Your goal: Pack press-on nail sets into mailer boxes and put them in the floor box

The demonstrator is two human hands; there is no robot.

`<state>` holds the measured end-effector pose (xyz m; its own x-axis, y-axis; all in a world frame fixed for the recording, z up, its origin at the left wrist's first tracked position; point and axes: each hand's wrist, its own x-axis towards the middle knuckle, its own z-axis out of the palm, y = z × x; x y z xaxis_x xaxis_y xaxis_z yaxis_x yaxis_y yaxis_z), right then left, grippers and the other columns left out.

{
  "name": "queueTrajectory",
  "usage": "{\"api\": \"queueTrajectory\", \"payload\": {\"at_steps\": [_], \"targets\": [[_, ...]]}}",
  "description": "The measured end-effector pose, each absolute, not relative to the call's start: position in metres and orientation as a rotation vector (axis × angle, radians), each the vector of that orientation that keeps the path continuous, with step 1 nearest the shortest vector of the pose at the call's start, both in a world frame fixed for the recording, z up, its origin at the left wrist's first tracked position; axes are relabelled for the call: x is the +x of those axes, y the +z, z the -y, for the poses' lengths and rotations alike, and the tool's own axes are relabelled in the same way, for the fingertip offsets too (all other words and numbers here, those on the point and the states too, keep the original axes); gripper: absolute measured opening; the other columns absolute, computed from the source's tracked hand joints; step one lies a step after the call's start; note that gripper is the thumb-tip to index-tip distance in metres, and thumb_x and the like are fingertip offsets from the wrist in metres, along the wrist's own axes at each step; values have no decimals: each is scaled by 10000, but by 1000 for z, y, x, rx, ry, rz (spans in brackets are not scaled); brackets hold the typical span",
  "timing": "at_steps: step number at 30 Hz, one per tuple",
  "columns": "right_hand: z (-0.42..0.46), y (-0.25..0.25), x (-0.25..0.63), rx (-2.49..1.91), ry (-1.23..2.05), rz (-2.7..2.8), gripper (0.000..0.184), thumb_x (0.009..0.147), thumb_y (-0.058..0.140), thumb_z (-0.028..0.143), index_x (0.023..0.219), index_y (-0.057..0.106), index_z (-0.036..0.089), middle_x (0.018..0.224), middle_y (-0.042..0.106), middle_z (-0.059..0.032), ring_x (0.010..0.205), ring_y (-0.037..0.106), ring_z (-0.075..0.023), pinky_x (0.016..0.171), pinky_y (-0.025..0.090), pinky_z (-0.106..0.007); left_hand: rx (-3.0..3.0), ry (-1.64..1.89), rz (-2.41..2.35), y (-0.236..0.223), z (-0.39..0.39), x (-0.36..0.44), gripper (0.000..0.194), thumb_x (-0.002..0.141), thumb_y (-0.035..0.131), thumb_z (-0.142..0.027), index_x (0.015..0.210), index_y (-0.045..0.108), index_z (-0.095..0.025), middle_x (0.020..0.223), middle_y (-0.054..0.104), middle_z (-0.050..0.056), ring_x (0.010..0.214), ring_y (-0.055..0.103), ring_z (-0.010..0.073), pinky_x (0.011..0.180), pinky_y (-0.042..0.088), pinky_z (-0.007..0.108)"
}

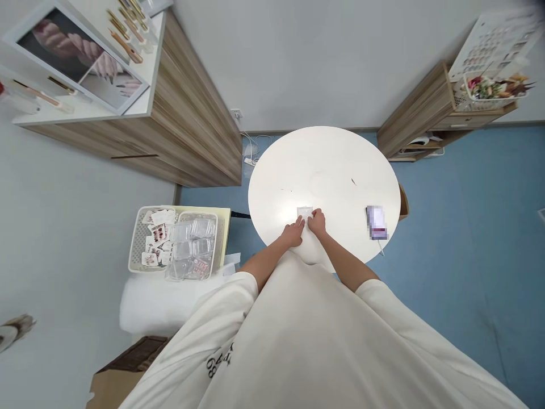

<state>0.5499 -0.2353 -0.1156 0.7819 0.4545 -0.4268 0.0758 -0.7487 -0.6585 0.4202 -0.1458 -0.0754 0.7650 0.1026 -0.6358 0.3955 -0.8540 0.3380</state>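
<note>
On the near part of the round white table [326,159] lies a small, see-through, flat rectangular plastic case [304,211], close to my body. The fingers of my left hand [293,233] press on its near left edge. My right hand [317,222] has thumb and fingers drawn together at its near right corner. Both hands are closed on the case. Its contents are too small to make out.
A phone-like device [377,222] with a cable lies at the table's right. Left stand white baskets, one with printed cards [158,233], one with clear plastic boxes [193,247]. Wooden cabinets [200,108] flank the table, and a bubble-wrap roll [157,304] sits lower left.
</note>
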Motion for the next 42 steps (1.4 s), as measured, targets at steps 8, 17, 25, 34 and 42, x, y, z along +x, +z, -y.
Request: {"api": "queueTrajectory", "payload": {"at_steps": [8,17,25,34,42], "targets": [[214,-114,537,-2243,888,281,255,713,573,270,922,428,267,800,540,40,755,567,-183,741,440,-304,2514,-617,-467,-78,135,390,827,884,497,-229,1620,137,-118,1714,52,183,1527,284,319,1194,279,453],[114,-107,490,-2128,948,508,113,770,542,249,863,482,270,762,556,39,740,561,-178,742,475,-303,2476,-526,-786,-66,67,347,846,894,483,-211,1638,83,-173,1713,88,170,1556,202,330,1215,246,508],[99,-115,473,-2192,939,668,209,840,459,161,969,605,235,906,628,-25,861,604,-201,864,502,-341,2450,-669,-767,-75,41,329,873,872,503,-196,1644,97,-212,1728,39,103,1564,169,338,1240,199,537],[150,-95,468,-2245,796,761,331,881,491,188,1176,640,193,1337,521,-116,1073,616,-206,1034,485,-379,2498,-517,-739,-65,34,339,670,878,499,-170,1533,360,-155,1603,332,195,1495,294,349,1200,255,503],[243,-51,476,-2293,797,533,291,892,504,218,1134,666,214,1303,580,-93,996,656,-182,970,515,-354,2472,-353,-656,-50,49,335,556,928,469,-239,1483,441,-209,1600,352,149,1471,331,337,1170,319,494]]}}
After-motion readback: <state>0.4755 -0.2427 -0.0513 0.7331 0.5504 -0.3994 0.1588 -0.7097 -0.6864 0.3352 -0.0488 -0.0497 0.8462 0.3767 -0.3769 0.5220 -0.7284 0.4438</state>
